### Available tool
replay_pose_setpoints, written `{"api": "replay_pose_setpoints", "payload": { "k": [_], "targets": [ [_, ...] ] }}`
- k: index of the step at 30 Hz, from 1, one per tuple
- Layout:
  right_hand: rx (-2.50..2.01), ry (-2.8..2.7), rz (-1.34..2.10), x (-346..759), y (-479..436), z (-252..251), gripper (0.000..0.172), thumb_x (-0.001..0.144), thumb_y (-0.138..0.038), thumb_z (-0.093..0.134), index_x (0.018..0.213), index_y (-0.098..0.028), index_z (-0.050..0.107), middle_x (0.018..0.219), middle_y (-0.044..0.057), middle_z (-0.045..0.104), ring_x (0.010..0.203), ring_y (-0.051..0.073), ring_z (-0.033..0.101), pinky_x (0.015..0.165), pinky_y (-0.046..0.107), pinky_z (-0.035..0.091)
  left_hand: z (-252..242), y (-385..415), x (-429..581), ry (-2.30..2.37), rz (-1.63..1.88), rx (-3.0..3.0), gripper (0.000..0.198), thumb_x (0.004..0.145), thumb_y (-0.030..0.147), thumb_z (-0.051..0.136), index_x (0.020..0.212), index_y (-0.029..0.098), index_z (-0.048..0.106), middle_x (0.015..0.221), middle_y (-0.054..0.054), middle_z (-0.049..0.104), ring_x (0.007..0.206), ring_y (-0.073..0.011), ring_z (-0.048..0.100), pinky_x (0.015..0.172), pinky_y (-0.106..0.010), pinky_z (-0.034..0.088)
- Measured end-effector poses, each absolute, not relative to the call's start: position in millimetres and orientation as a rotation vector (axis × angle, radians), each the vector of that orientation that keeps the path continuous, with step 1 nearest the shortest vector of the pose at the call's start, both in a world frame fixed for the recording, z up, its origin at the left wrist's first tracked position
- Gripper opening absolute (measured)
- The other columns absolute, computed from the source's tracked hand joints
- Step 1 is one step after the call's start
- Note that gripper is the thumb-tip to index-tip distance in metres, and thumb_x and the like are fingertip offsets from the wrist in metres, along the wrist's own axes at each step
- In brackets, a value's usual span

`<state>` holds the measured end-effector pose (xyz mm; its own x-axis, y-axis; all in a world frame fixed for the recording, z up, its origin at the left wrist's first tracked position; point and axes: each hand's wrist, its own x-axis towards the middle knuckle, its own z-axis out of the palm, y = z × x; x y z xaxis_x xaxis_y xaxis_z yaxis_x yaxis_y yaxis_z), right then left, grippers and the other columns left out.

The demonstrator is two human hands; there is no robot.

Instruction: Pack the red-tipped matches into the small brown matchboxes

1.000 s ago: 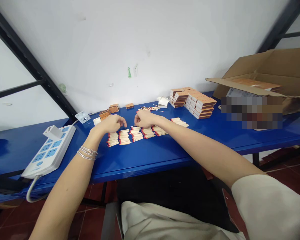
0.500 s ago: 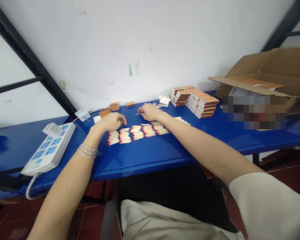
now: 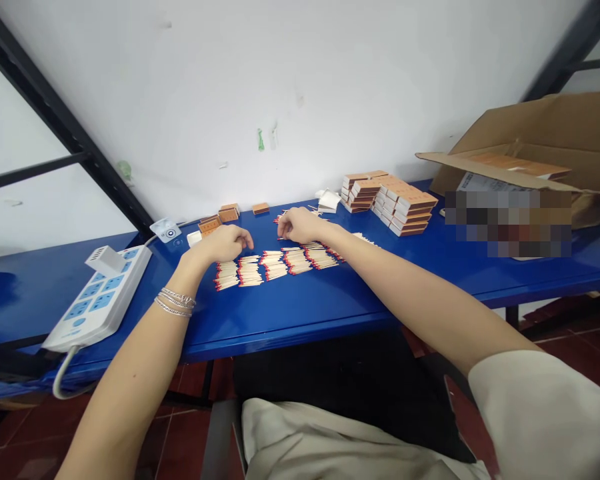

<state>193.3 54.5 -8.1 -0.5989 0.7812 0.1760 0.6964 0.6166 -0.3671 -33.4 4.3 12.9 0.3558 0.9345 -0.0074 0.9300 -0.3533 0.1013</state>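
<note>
Five piles of matches [image 3: 275, 265] lying long way left to right on a blue table [image 3: 300, 313], left hand [image 3: 225, 244] curled, holding nothing, right hand [image 3: 300, 225] farther from the piles than before, fingers close together, cannot tell if holding a match.

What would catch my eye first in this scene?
First come the neat rows of red-tipped wooden matches on the bright blue table, with the bare left hand and right hand at their far edge. To the right rise stacks of orange-brown matchboxes, then an open brown cardboard box.
</note>
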Motion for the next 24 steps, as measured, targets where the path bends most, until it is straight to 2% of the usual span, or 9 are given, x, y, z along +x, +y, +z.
{"api": "replay_pose_setpoints", "payload": {
  "k": [7,11,15,19,24],
  "targets": [
    [-1.271,-2.585,0.524,201,43,4,0.032,0.066,-0.010,0.067,0.094,-0.021,0.079,0.090,0.002,0.078,0.084,0.018,0.070,0.070,0.022,0.050,11,7,-37,1.699,0.075,2.509,0.045,0.065,0.017,0.040,0.093,0.019,0.075,0.091,-0.004,0.075,0.086,-0.0200,0.067,0.077,-0.026,0.051],
    [-1.208,-2.621,0.595,205,51,3,0.028,0.067,-0.011,0.067,0.092,-0.020,0.079,0.090,0.003,0.078,0.082,0.018,0.070,0.067,0.022,0.050,13,5,-34,1.710,0.072,2.497,0.045,0.066,0.018,0.040,0.093,0.019,0.075,0.091,-0.004,0.075,0.085,-0.0208,0.067,0.077,-0.027,0.051],
    [-1.253,-2.436,0.486,214,65,0,0.026,0.074,-0.013,0.064,0.094,-0.019,0.078,0.094,0.004,0.077,0.088,0.019,0.069,0.081,0.026,0.049,15,3,-32,1.717,0.056,2.498,0.045,0.065,0.018,0.040,0.093,0.019,0.075,0.092,-0.004,0.076,0.085,-0.0205,0.067,0.076,-0.026,0.051],
    [-1.445,-2.326,0.237,218,79,-7,0.028,0.077,-0.013,0.060,0.098,-0.022,0.077,0.098,0.005,0.076,0.099,0.024,0.066,0.099,0.042,0.040,14,4,-33,1.730,0.043,2.506,0.045,0.066,0.018,0.039,0.094,0.019,0.075,0.092,-0.003,0.075,0.084,-0.0200,0.067,0.076,-0.026,0.051],
    [-1.431,-2.383,0.173,207,85,-19,0.029,0.082,-0.020,0.059,0.107,-0.023,0.073,0.108,0.007,0.073,0.108,0.029,0.062,0.104,0.051,0.033,11,6,-36,1.718,0.072,2.503,0.044,0.068,0.018,0.039,0.094,0.019,0.075,0.089,-0.005,0.074,0.085,-0.0210,0.067,0.076,-0.027,0.051]
  ]
}}
